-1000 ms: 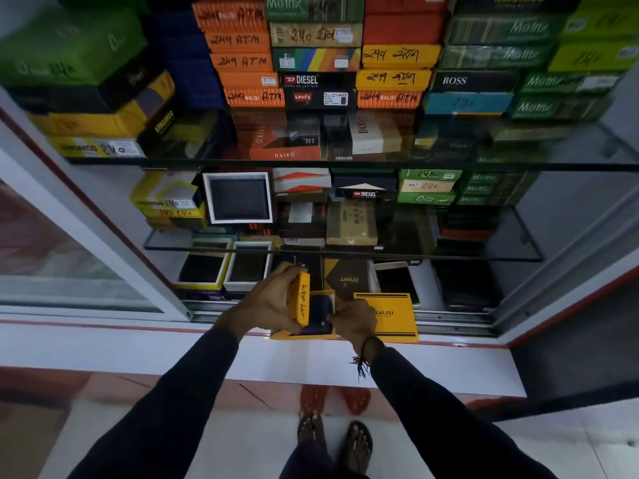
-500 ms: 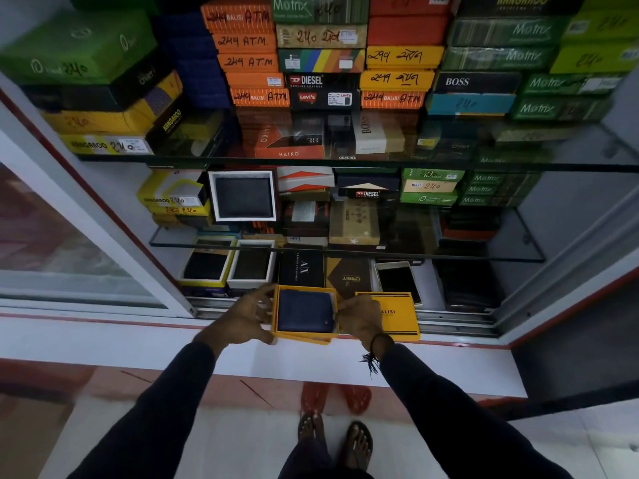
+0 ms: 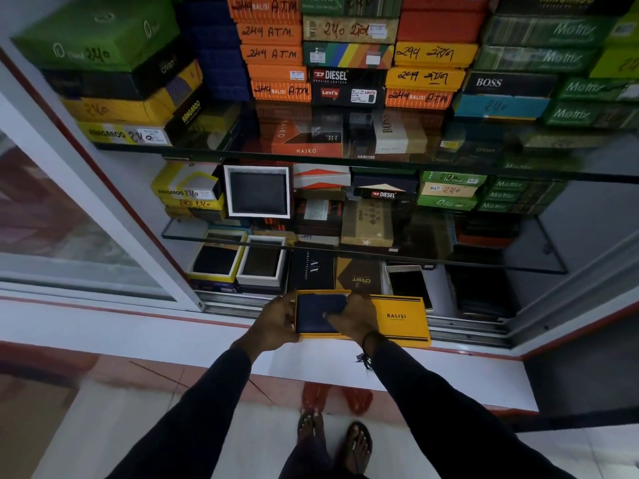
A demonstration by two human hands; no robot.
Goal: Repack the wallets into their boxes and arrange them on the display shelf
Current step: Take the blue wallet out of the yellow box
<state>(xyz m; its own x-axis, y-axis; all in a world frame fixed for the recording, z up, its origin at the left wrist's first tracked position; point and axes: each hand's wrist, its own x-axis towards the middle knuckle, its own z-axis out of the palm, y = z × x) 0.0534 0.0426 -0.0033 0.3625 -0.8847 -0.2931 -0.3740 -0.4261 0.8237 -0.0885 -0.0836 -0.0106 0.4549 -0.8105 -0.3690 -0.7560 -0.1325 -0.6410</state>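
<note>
Right, both hands are down at the near edge of the display shelf, on the white ledge. The left hand curls around the left side of the open yellow box, fingers closed on its wall. The right hand lies over the dark navy wallet, fingertips pressed on it, the wallet sitting inside the box. Just right, touching the box, lies the yellow Balisi lid, flat. Farther back, stacked boxes fill the glass shelves

"balisi" on yellow lid, "diesel" box
</note>
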